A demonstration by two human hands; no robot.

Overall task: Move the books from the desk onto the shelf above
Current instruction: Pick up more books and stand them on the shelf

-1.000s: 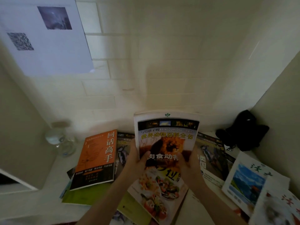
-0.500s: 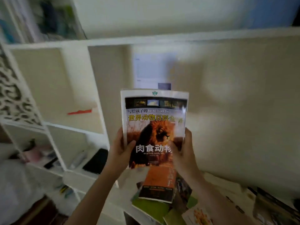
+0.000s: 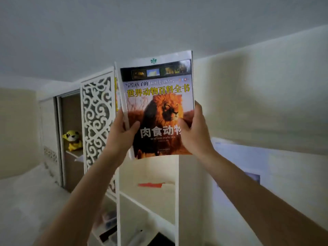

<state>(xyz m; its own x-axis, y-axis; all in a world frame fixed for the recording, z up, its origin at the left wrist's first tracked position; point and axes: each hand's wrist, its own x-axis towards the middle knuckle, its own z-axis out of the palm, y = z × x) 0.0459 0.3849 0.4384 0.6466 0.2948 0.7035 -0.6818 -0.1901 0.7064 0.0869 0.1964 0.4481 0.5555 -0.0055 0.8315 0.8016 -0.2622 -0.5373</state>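
Book (image 3: 158,105): lion cover facing you, held upright and raised high, its top edge against the ceiling line, in front of the white shelf unit (image 3: 149,174). It rests on nothing; only your hands carry it.

Grip: your left hand (image 3: 122,134) clasps the lower spine edge, thumb over the cover and fingers behind. Your right hand (image 3: 193,132) clasps the lower right edge the same way, thumb across the title. Both hold firmly; neither is free.

Behind the spine a thin yellow-and-white edge shows, perhaps a book already standing up there; too little visible to say. The target shelf surface itself is hidden behind the book.

Around: carved white panel (image 3: 97,118) to the left, a yellow plush toy (image 3: 72,140) in the alcove beyond it, a red item (image 3: 150,184) in the compartment below, papers (image 3: 248,166) on the wall at right.

Progress, as a judgement: this book is mid-transfer, lifted but not yet placed. The desk is out of view, so you cannot count what remains there. Left for this one: set it on the shelf and release.
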